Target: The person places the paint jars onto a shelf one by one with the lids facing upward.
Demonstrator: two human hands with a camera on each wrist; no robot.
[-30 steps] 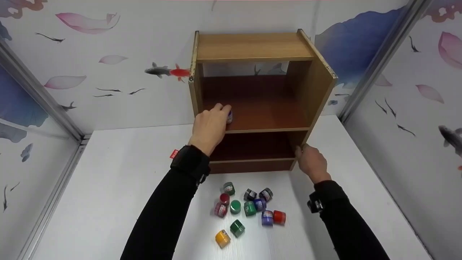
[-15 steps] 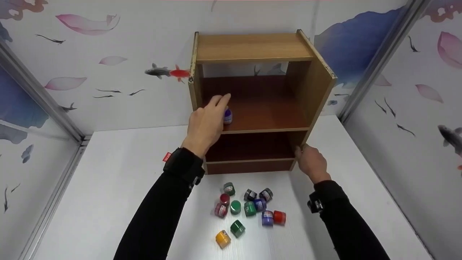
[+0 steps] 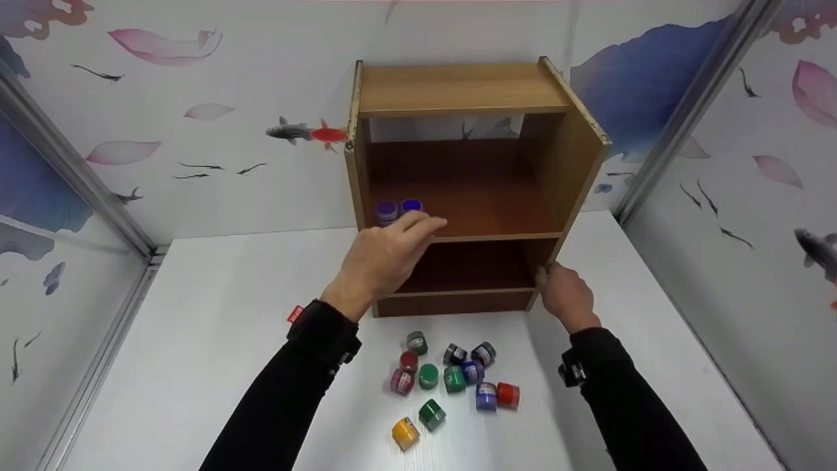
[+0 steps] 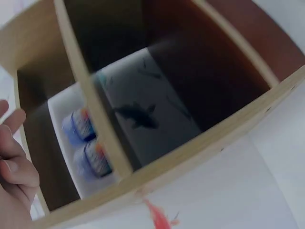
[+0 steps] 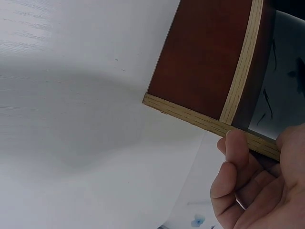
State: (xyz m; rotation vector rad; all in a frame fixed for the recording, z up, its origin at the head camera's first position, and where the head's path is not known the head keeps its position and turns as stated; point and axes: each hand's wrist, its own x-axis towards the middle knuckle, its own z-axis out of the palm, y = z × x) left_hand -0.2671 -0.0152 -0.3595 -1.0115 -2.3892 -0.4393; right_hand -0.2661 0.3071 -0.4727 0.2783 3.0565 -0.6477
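A small wooden shelf unit (image 3: 464,88) stands on the white table against the back wall. Two paint jars, one with a purple lid (image 3: 386,210) and one with a blue lid (image 3: 411,205), stand side by side at the left of its middle board. My left hand (image 3: 382,261) is just in front of them, holding nothing, its fingers loosely bent; in the left wrist view its fingers (image 4: 16,164) are apart from both jars. With thumb inside and fingers outside, my right hand (image 3: 565,297) grips the front edge of the right side panel (image 5: 190,117), low down.
Several paint jars lie and stand on the table in front of the shelf unit, among them a yellow jar (image 3: 405,433), a red jar (image 3: 508,395) and a dark green jar (image 3: 431,415). Patterned walls (image 3: 196,183) close in the table at the back and sides.
My left hand has let go of the blue-lidded jar and drawn back and down from the shelf, leaving both jars in view. My right hand has kept its grip on the panel.
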